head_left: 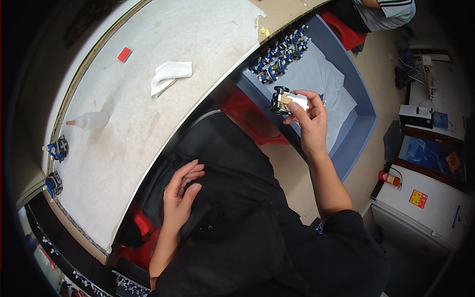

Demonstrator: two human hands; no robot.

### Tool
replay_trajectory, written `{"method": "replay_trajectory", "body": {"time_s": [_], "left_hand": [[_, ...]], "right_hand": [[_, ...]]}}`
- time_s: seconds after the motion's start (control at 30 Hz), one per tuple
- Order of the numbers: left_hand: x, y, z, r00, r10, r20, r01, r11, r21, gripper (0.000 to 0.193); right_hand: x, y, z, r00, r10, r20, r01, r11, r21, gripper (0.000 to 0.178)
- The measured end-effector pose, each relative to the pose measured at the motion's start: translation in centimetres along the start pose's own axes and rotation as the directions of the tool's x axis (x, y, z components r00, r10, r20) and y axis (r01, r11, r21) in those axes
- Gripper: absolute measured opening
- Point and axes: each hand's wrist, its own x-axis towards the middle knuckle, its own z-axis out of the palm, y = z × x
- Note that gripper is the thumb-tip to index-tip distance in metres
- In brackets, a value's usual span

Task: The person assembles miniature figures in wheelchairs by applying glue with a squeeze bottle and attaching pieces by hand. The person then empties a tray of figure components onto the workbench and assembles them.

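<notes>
My right hand (313,123) pinches a small wheeled toy (283,101) by its white end, between thumb and fingers. The toy has black wheels and a tan and white body; finer detail is too small to make out. It is held over the near edge of a blue-grey bin (365,126). Inside that bin, several small blue figurines (281,58) are grouped at the far end on a white sheet (324,74). My left hand (179,198) hovers over my dark-clothed lap with nothing in it, fingers loosely curved and apart from the thumb.
On the white worktable (148,116) to the left lie a white cloth (170,76), a red block (124,54) and a translucent bottle (91,120). Two blue figurines with wheels (58,148) stand at its left edge. Red stools (255,121) stand below. A person (386,15) sits at upper right.
</notes>
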Motion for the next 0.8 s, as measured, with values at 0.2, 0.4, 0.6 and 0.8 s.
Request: {"method": "replay_trajectory", "body": {"time_s": [0.2, 0.4, 0.6, 0.8], "left_hand": [[0.2, -0.1, 0.0, 1.0, -0.004, -0.002, 0.004, 1.0, -0.029, 0.041], [0.0, 0.2, -0.3, 1.0, 0.007, 0.018, -0.008, 1.0, 0.007, 0.041], [0.2, 0.3, -0.9, 0.99, 0.144, 0.005, -0.143, 0.977, 0.157, 0.027], [-2.0, 3.4, -2.2, 0.964, 0.261, -0.043, -0.236, 0.923, 0.304, 0.007]], "right_hand": [[3.7, 1.7, -4.1, 0.962, -0.197, -0.19, 0.105, 0.907, -0.407, 0.027], [8.6, 9.4, -7.2, 0.962, 0.129, -0.242, -0.274, 0.499, -0.822, 0.027], [9.2, 10.7, -6.7, 0.966, 0.232, -0.112, -0.246, 0.702, -0.668, 0.04], [1.7, 1.8, 3.2, 0.959, -0.043, 0.279, 0.22, 0.732, -0.645, 0.023]]}}
